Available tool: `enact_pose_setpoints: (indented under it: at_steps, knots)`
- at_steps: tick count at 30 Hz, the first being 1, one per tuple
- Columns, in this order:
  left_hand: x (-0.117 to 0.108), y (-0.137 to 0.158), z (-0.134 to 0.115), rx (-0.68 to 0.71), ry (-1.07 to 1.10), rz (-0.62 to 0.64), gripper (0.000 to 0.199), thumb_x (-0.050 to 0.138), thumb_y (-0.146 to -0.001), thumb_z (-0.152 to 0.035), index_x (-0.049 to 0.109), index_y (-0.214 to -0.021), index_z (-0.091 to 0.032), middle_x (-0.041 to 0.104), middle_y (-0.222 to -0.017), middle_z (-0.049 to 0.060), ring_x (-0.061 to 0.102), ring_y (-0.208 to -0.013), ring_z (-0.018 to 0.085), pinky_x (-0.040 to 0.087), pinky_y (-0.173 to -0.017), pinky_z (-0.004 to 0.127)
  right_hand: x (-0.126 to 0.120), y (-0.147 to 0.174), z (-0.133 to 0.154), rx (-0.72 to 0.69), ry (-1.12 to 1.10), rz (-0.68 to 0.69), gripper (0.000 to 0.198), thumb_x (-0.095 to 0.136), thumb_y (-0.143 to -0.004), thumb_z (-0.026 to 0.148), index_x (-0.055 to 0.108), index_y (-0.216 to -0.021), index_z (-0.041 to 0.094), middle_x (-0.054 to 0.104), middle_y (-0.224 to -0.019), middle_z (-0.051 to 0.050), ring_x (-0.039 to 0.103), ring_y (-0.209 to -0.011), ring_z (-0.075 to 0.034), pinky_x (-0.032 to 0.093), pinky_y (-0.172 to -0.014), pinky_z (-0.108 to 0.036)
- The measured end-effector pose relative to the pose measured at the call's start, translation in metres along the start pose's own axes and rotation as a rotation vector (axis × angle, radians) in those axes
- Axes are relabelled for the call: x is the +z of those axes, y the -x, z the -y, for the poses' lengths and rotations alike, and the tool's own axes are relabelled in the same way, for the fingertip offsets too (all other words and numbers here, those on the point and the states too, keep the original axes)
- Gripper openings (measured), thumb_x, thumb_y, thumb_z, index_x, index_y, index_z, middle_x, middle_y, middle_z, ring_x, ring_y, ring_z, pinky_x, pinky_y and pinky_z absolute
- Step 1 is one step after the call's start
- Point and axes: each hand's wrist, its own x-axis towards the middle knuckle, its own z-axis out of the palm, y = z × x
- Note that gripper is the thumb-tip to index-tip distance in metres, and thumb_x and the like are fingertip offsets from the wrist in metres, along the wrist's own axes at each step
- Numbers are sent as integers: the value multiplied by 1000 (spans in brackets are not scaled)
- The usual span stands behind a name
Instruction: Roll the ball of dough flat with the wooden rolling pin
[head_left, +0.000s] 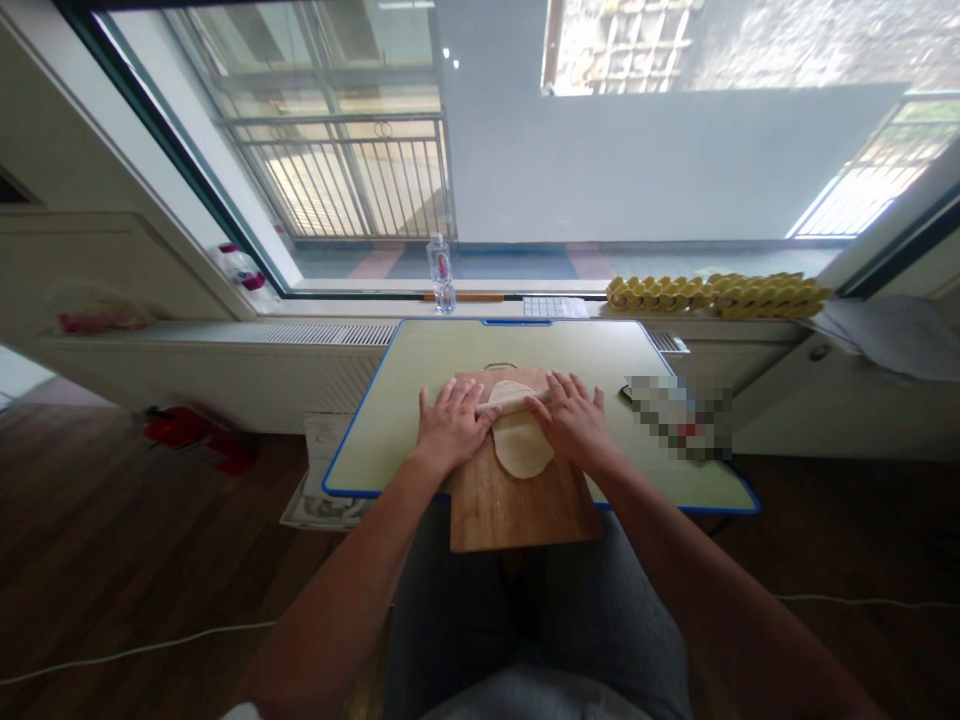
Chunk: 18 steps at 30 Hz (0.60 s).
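A thin wooden rolling pin (511,405) lies crosswise over a flat oval sheet of dough (523,452). My left hand (453,422) is on the pin's left end, thumb along the wood and fingers reaching forward over it. On the right end, my right hand (576,418) holds it in much the same way, its thumb near the dough. Beneath the dough is a wooden cutting board (525,518), whose near edge juts out past the table (435,350) above my lap. A metal handle (499,366) shows at the board's far edge.
A blurred-out object (675,415) lies on the table's right side. Along the windowsill are a clear water bottle (441,275), a keypad-like white item (555,307) and a yellow, scalloped row (712,295). A red object (180,428) is on the floor at left.
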Motion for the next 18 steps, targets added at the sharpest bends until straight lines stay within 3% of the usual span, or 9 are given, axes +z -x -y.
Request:
enact_pose_setpoints:
  at_steps: [5, 10, 13, 18]
  knots:
    - [2, 27, -3, 53, 17, -20, 69, 27, -105, -67, 43, -161, -28, 45, -167, 6, 33, -158, 31, 13, -128, 72, 3, 37, -4, -11, 10, -76, 70, 33, -108, 59, 41, -162, 15, 44, -165, -17, 34, -155, -35, 20, -125, -65]
    - [8, 63, -9, 77, 25, -41, 69, 29, -107, -63, 36, -165, -27, 39, -170, 6, 31, -159, 28, 15, -131, 65, 3, 74, -5, -7, 26, -65, 72, 31, -108, 59, 38, -163, 14, 37, -169, -18, 32, -155, -35, 18, -125, -65]
    - [9, 55, -8, 64, 8, -43, 67, 28, -107, -61, 36, -165, -29, 40, -170, 5, 32, -159, 28, 16, -131, 64, 1, 67, 0, 12, 38, -33, 71, 27, -109, 56, 36, -164, 13, 35, -170, -18, 29, -157, -34, 14, -126, -64]
    - [4, 7, 1, 45, -32, -27, 62, 25, -107, -60, 44, -160, -34, 45, -167, 3, 33, -158, 28, 13, -129, 68, 0, 19, 10, 54, 19, 27, 74, 23, -109, 58, 35, -164, 10, 37, -168, -20, 27, -158, -34, 11, -127, -65]
